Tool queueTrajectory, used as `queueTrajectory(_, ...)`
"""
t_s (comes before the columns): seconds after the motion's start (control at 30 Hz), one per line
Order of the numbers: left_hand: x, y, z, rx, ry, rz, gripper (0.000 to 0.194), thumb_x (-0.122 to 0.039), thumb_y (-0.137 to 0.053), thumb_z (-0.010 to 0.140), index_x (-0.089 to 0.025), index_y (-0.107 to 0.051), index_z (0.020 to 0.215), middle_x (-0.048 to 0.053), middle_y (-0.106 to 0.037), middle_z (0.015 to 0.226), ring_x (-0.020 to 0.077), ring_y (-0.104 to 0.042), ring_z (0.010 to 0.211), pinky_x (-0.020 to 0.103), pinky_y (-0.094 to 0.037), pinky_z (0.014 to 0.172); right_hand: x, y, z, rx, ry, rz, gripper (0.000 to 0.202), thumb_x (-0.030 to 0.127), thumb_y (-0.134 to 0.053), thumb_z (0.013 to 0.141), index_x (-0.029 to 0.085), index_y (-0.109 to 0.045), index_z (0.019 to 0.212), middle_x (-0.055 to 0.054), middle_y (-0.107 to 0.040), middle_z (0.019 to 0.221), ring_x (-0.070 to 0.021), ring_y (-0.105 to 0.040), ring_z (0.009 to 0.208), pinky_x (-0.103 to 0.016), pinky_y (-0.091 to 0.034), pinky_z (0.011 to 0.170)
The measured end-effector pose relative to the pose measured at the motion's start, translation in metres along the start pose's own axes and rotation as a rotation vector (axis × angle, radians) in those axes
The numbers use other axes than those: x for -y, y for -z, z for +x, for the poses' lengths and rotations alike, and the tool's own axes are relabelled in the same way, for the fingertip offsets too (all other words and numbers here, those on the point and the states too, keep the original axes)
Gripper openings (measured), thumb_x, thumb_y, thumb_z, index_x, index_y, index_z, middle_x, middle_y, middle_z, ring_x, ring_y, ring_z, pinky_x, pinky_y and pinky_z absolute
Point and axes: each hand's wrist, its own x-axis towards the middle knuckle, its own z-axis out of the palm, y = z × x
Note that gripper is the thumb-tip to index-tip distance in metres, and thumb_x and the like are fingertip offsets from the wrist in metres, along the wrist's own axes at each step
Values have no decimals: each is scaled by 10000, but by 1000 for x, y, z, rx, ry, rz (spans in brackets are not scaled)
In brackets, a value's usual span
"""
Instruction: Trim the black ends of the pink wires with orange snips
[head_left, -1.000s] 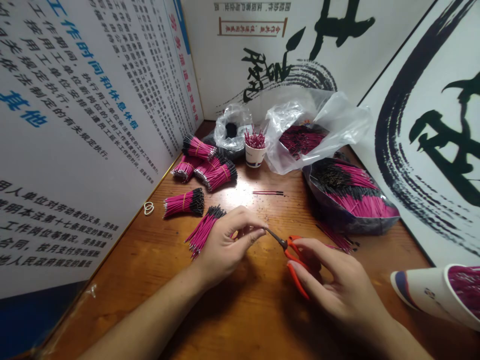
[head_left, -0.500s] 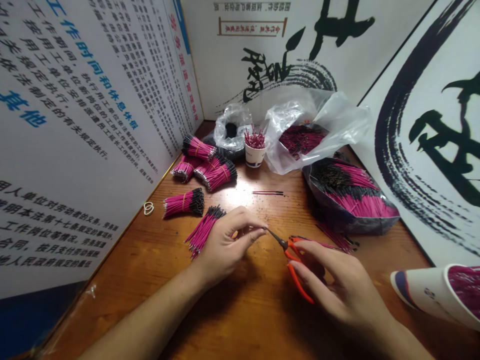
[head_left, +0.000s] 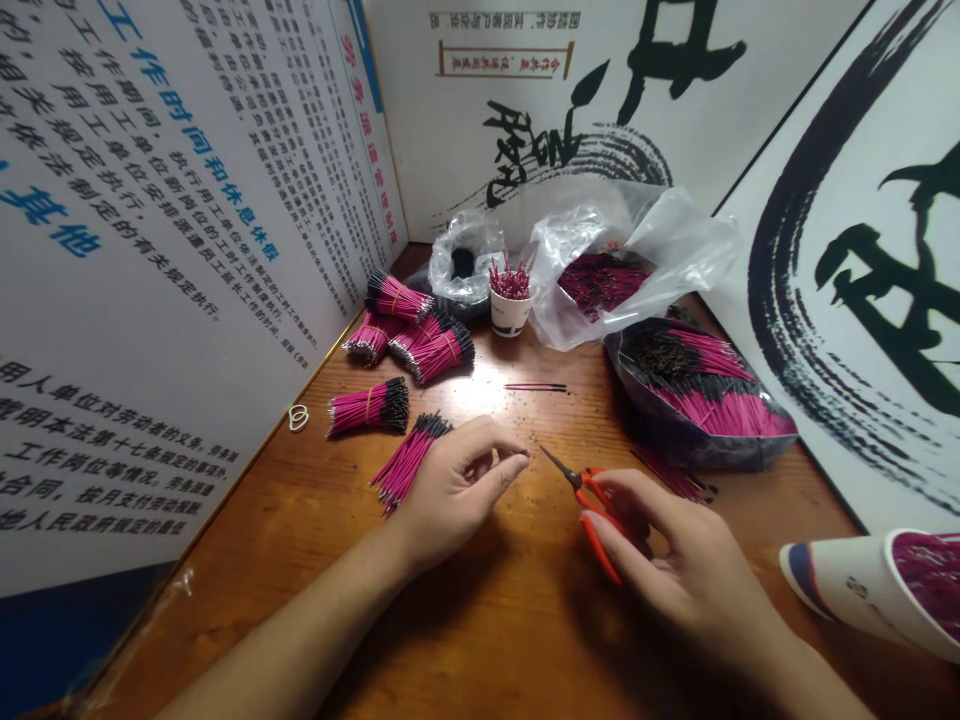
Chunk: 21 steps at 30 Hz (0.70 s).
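My left hand [head_left: 457,490] is in a pinch at the middle of the wooden table, on something small and dark at the fingertips that I cannot make out. Orange-handled scissors [head_left: 592,490] are in my right hand [head_left: 675,550], their dark blades pointing up and left, a short gap from the left fingertips. Behind my left hand lies a loose bunch of pink wires with black ends [head_left: 409,460]. Two single wires [head_left: 535,387] rest on the table beyond the hands. More loose wires [head_left: 671,475] lie beyond my right hand.
Banded wire bundles [head_left: 367,407] lie at the left, with pale rubber bands [head_left: 298,417] nearby. A paper cup [head_left: 511,318] of wires stands at the back beside clear plastic bags [head_left: 570,230]. A dark bag [head_left: 705,450] of wires is at the right. Another cup [head_left: 840,585] tilts at the right edge.
The scissors have moved a little to the right with my right hand, and their tips have come away from my left fingertips. My left hand has hardly moved.
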Motion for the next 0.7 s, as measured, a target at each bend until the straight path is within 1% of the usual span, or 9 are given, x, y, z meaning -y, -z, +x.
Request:
queueTrajectory(0.07,-1,8,3,9,-28,172,161,-209,-534,911,-156,-583,767,12,-549,752,128,-506,696,258,-386,651,-10,1,1,1,-66,-55,185,364,-543,903,211,-601,990,8,-688,705,-136,-627,546,-230,-467,528)
queueTrajectory(0.13,0,19,7,6,-7,358,210,-211,-506,910,-165,-517,705,9,-509,777,132,-492,710,269,-375,663,-22,2,1,34,-180,-160,222,409,-557,876,227,-617,988,16,-692,674,-149,-614,495,-243,-435,487)
queueTrajectory(0.17,0,25,8,21,31,453,211,-218,-493,911,-170,-505,705,12,-507,798,141,-494,726,279,-374,674,-27,2,1,62,-234,-214,210,411,-563,859,235,-628,954,12,-698,669,-164,-628,508,-246,-415,472)
queueTrajectory(0.27,3,39,11,90,170,684,221,-236,-472,905,-185,-463,691,15,-516,809,165,-502,751,294,-357,655,-38,2,2,198,-339,-349,172,388,-557,828,255,-642,896,6,-720,707,-207,-674,592,-254,-380,486)
queueTrajectory(0.37,7,43,10,152,258,863,192,-238,-455,900,-193,-466,714,30,-549,839,191,-514,784,318,-362,671,-38,-1,3,313,-413,-430,163,373,-526,831,261,-628,891,-2,-727,745,-238,-695,676,-265,-361,527)
queueTrajectory(0.43,9,42,9,177,271,946,176,-243,-440,904,-195,-477,739,44,-568,871,205,-520,806,335,-373,694,-36,-2,4,359,-440,-458,160,368,-509,839,260,-612,895,-14,-731,776,-254,-698,720,-272,-349,549)
queueTrajectory(0.53,7,39,9,204,273,994,176,-256,-416,916,-194,-483,764,59,-581,905,214,-529,823,345,-392,711,-32,-3,7,393,-457,-482,150,369,-501,840,253,-594,853,-25,-727,776,-257,-689,726,-275,-326,557)
queueTrajectory(0.63,0,38,7,213,282,992,183,-285,-408,917,-196,-474,773,66,-581,918,219,-535,827,350,-411,715,-31,0,9,391,-470,-477,148,373,-504,834,250,-586,825,-22,-718,759,-244,-676,707,-270,-311,550)
queueTrajectory(0.7,-6,40,5,249,270,993,173,-327,-445,894,-195,-471,785,74,-575,935,230,-534,840,361,-425,726,-33,2,10,380,-482,-470,160,389,-502,840,254,-588,838,-21,-721,771,-238,-672,701,-265,-306,542)
